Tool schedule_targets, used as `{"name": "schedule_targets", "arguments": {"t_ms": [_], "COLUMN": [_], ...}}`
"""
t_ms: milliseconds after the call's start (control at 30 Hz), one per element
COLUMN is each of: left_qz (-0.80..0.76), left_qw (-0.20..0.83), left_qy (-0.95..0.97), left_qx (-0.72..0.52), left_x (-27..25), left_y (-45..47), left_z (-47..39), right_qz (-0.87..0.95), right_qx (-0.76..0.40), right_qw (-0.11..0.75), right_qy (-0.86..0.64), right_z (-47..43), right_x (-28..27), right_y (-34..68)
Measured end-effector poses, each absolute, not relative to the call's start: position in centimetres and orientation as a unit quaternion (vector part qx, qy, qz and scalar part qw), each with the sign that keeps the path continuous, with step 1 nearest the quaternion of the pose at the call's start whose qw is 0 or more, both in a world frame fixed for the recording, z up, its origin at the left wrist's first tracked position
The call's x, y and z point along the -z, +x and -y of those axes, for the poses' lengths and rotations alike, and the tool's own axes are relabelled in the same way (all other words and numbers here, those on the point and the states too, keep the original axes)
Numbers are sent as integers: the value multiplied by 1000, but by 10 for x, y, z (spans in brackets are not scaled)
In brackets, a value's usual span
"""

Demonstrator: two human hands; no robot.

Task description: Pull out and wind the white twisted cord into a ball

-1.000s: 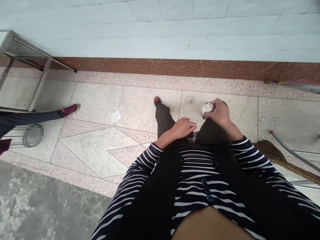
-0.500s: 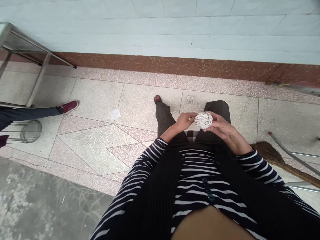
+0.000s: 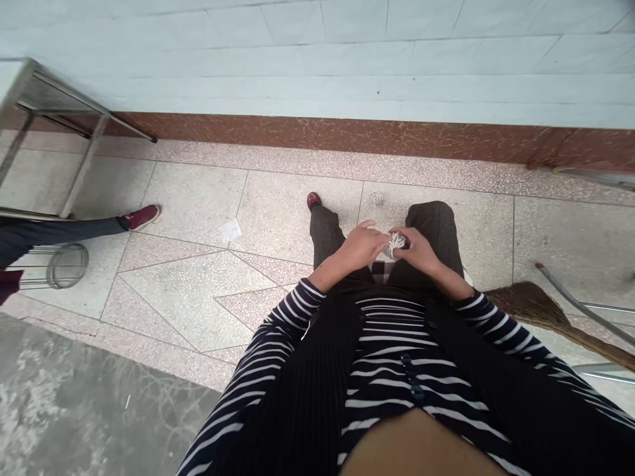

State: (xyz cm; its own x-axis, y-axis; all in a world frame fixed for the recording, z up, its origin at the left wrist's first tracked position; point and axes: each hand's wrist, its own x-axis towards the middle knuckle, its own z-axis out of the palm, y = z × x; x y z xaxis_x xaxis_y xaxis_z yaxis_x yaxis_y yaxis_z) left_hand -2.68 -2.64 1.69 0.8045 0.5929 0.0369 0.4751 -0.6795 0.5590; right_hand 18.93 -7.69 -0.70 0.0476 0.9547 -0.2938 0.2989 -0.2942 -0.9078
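In front of my lap is a small white woven ball made of cord-like strands. My right hand is closed round its right side, thumb and fingers on the strands. From the left, my left hand bends its fingers against the ball and covers that side. The fingertips of the left hand are partly hidden. On the floor ahead, between my knees, lies an openwork ball of similar pale strands, apart from both hands.
A broom and metal chair legs are to my right. White paper lies on the tiles to the left. Farther left are a co-worker's shoe, a wire frame and a metal-legged table. A tiled wall runs ahead.
The ball has turned and moved slightly left and lower. My right hand has shifted left and now covers more of it. My left hand has rolled over, its back showing more.
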Motion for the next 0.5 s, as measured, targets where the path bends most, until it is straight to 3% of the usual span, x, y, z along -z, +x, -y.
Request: {"name": "schedule_targets", "arguments": {"t_ms": [100,233,367,500], "left_qz": [-307,-348,-379,-360], "left_qw": [276,370,429,385], "left_qy": [903,852,814,849], "left_qx": [-121,-127,-97,-43], "left_x": [-6,22,44,44], "left_y": [-33,-28,-15,-14], "left_z": [14,12,21,34], "right_qz": [373,305,275,321], "right_qx": [-647,-699,-664,-497], "right_qw": [341,378,469,571], "right_qy": [-571,-525,-514,-569], "right_z": [101,111,92,53], "right_x": [-12,-54,-75,-51], "right_y": [174,175,191,211]}}
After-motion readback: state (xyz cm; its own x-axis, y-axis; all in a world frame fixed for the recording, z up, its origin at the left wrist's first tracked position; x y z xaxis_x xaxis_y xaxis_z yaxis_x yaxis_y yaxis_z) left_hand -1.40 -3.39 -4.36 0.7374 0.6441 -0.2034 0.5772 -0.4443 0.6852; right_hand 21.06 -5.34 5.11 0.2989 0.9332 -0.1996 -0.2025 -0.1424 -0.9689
